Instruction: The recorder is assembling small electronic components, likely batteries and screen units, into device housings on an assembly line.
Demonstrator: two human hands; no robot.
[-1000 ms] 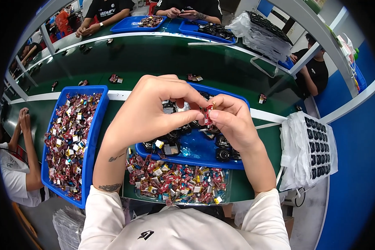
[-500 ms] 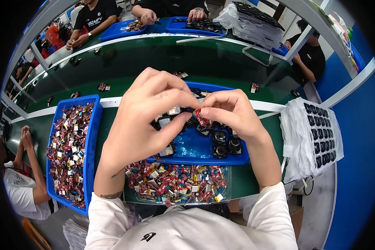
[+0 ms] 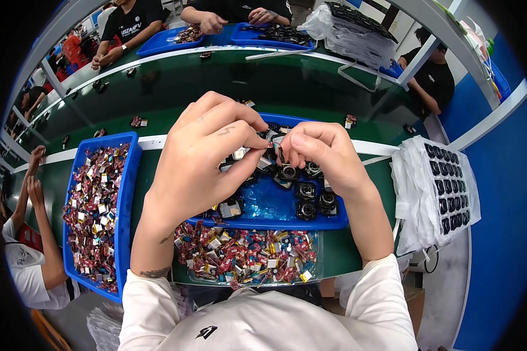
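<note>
My left hand (image 3: 211, 155) is closed in a pinch, thumb against index finger, with a speck of red and thin strands at its tips. Close beside it, my right hand (image 3: 328, 155) has its fingers curled round a thin, dark-edged small part (image 3: 281, 154), mostly hidden by the fingers. Both hands hover over a blue tray (image 3: 263, 224) of black watch-like cases (image 3: 305, 209), some showing round lens-like faces. Nearer my body, a clear tray holds a heap of small red circuit boards with silver and yellow battery packs (image 3: 246, 251).
At left stands a long blue bin (image 3: 133, 175) of similar red boards. A stack of white trays with black cases (image 3: 448, 187) is at right. Beyond a white rail, a green conveyor belt (image 3: 216, 79) carries scattered parts. Co-workers sit opposite and at left, near more blue trays (image 3: 173, 41).
The red board seen between my fingertips is now turned or hidden. My right fingers have curled inward. Parts on the belt have shifted left, and the left co-worker's hands have risen and parted.
</note>
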